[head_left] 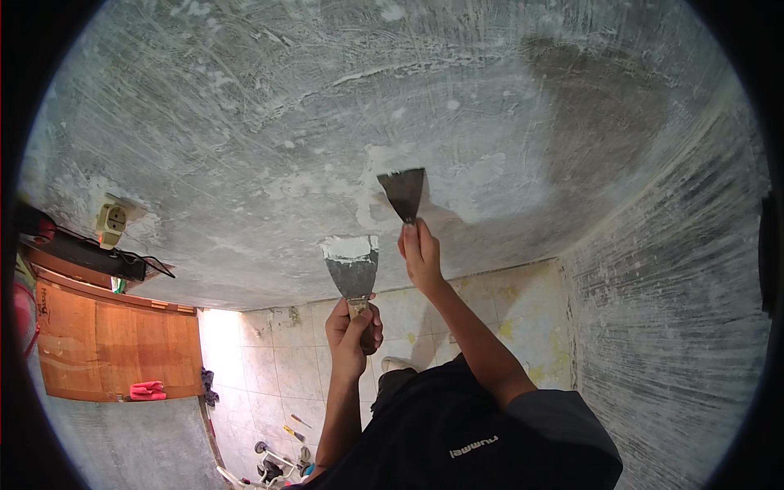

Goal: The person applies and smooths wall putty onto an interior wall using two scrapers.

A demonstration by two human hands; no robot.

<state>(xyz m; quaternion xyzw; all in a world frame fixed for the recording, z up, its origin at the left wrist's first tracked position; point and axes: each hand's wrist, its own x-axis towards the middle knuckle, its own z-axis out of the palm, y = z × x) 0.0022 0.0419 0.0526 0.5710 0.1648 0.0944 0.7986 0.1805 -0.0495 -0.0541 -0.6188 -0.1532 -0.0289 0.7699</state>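
Observation:
My left hand point(351, 333) is wrapped round the handle of a wide putty knife point(355, 278), held upright with a thick band of white filler point(349, 247) along its blade edge. Up and to the right, my right hand point(420, 255) grips a second, darker putty knife point(404, 194). Its blade edge lies at the grey plastered wall point(327, 147), beside a pale smear of filler point(384, 159); whether it presses on the surface I cannot tell. Several whitish patches and streaks mark the wall around it.
A wall socket point(111, 222) and dark cables point(147, 263) are at the left, above an orange-brown wooden cabinet point(122, 339) bearing a pink cloth point(147, 391). Another grey wall point(653, 327) meets this one at the right. A white-framed wheeled object point(273, 469) and small tools stand on the tiled floor point(302, 367).

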